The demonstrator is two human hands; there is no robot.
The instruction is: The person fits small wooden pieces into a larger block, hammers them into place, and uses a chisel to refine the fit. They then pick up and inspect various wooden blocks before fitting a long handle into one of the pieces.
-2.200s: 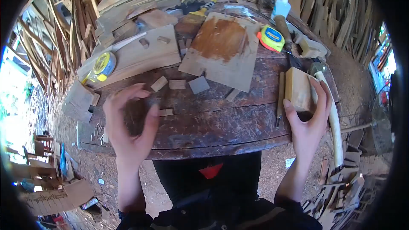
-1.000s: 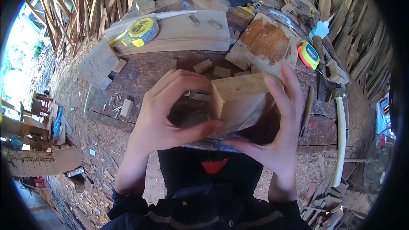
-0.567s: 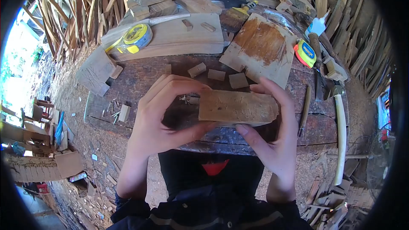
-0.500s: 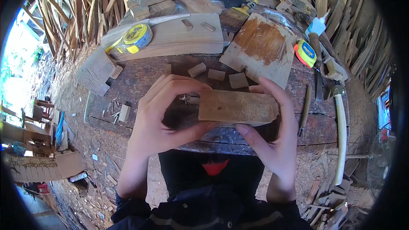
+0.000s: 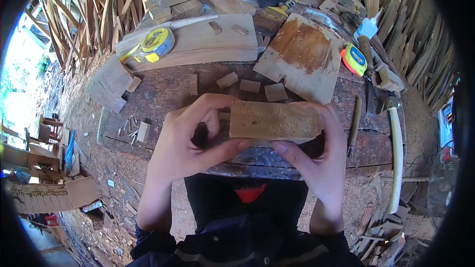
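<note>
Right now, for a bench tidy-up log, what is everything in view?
workbench: one, dark brown, before the person
wooden block: one, tan, over its near edge
plank: one, pale, far left
stained board: one, rusty brown, far right
small offcuts: six or more, pale, workbench and plank
tape measures: two, yellow on plank, orange beside stained board
glue bottle: one, white, far right
left hand: one, bare, gripping block's left end
right hand: one, bare, gripping its right end

Honestly we couldn't read any text here; the yellow tape measure (image 5: 156,43) and the orange tape measure (image 5: 355,59) had label stickers, but they came out too small and blurry; the wood block (image 5: 274,121) showed only scuffs.
</note>
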